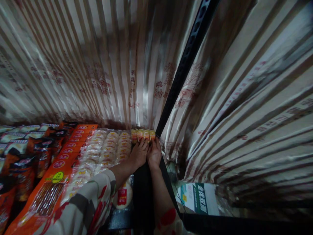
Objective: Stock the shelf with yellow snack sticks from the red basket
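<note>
Pleated, shiny sheeting (110, 65) with red print fills the space beyond the hands and to their right. Black shelf (143, 199): bare strip runs from the hands back toward the person. Black perforated post (186, 62) rises just beyond the right hand, leaning right in view. Orange flat packs (73, 143) overlap in a line, well left of the grip. Clear-wrapped round packs (109, 147) sit in columns between those and the left hand. Dark orange bags (44, 150) farther left, white packs (18, 142) beyond them. Green-and-white package (199, 197) lower right of the hands. Round pack with red label (123, 195) below the left wrist.

Left hand (141, 153) palm down, fingers forward; right hand (154, 153) just beside it. Both reach small yellow packs (140, 134), in a row right at the fingertips, between the round packs and post. Fingers touch the packs; cannot tell whether either hand is closed around one.
</note>
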`<state>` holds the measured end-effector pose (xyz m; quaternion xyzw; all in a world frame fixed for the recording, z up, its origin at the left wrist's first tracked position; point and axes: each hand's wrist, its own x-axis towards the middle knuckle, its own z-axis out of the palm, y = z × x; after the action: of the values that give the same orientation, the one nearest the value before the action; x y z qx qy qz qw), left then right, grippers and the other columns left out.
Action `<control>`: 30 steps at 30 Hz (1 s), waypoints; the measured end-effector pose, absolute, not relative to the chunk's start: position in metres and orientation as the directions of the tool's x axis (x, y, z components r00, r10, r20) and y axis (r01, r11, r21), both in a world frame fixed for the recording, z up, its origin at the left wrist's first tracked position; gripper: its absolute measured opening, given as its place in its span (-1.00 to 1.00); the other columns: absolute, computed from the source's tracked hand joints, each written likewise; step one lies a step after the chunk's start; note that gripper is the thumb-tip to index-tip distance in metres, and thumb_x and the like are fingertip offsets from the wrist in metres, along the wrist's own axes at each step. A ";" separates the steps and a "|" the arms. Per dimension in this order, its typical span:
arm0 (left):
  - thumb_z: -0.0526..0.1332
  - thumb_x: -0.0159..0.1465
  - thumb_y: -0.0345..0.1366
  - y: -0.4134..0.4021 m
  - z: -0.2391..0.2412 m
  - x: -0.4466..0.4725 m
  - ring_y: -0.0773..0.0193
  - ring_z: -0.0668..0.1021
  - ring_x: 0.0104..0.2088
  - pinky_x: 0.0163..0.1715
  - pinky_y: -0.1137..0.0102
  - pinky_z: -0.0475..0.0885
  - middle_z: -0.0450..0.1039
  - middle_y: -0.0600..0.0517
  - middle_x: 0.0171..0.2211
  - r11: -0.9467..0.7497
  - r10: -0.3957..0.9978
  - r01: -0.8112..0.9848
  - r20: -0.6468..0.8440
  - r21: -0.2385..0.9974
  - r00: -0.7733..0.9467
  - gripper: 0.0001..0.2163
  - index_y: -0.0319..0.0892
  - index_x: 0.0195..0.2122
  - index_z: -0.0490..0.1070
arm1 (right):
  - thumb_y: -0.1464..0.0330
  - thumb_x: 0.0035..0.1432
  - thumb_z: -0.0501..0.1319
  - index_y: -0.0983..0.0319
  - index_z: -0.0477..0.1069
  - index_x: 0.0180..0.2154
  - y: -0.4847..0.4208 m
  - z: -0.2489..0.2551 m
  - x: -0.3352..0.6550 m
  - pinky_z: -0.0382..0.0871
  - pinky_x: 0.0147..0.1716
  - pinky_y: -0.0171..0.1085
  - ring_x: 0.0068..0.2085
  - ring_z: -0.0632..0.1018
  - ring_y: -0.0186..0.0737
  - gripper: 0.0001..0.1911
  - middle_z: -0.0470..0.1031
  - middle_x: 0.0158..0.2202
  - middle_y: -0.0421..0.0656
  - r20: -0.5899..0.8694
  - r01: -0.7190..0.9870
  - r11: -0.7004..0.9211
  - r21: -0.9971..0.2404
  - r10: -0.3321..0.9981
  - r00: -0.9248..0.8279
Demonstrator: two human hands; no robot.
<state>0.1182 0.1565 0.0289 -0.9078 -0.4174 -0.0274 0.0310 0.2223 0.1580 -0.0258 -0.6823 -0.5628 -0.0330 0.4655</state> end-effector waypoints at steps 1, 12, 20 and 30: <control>-0.06 0.32 -0.41 0.156 0.029 0.118 -0.05 0.02 0.31 0.16 0.10 0.20 -0.02 -0.17 0.32 -0.649 0.757 0.760 0.079 -0.035 0.649 -0.54 -0.37 0.24 0.12 | 0.46 0.21 -0.07 0.35 0.39 0.03 0.157 -0.025 0.222 0.28 0.12 -0.02 0.19 0.29 -0.09 -0.57 0.27 0.18 0.12 0.568 0.801 0.067 -0.595 0.740 0.360; -0.10 0.35 -0.44 0.150 0.038 0.120 0.02 0.00 0.32 0.14 0.17 0.25 -0.10 -0.12 0.34 -0.626 0.779 0.779 0.049 0.013 0.625 -0.60 -0.33 0.19 0.20 | 0.47 0.17 -0.06 0.30 0.42 -0.02 0.147 -0.017 0.221 0.25 0.13 -0.05 0.18 0.30 -0.12 -0.58 0.30 0.15 0.06 0.583 0.783 0.075 -0.617 0.712 0.391; -0.12 0.38 -0.38 0.118 0.064 0.119 0.07 0.05 0.31 0.12 0.17 0.31 -0.03 -0.16 0.32 -0.627 0.779 0.773 0.061 0.091 0.625 -0.64 -0.31 0.08 0.33 | 0.34 0.20 -0.08 0.36 0.44 -0.08 0.105 0.006 0.212 0.32 0.05 -0.05 0.06 0.43 -0.07 -0.57 0.43 0.01 0.12 0.589 0.718 0.085 -0.691 0.643 0.490; -0.03 0.35 -0.37 0.055 0.056 0.119 0.13 0.26 0.22 0.17 0.27 0.25 0.30 -0.17 0.16 -0.751 0.660 0.638 0.200 0.172 0.724 -0.67 -0.31 0.09 0.34 | 0.15 0.16 -0.01 0.34 0.41 -0.08 0.027 0.010 0.201 0.35 -0.05 -0.10 -0.10 0.52 -0.07 -0.52 0.51 -0.11 0.09 0.339 0.388 0.075 -0.918 0.653 0.677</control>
<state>0.1190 0.0553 0.0561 -0.9273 -0.3499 -0.1251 -0.0453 0.2006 0.0273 0.0096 -0.6718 -0.3877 0.1064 0.6222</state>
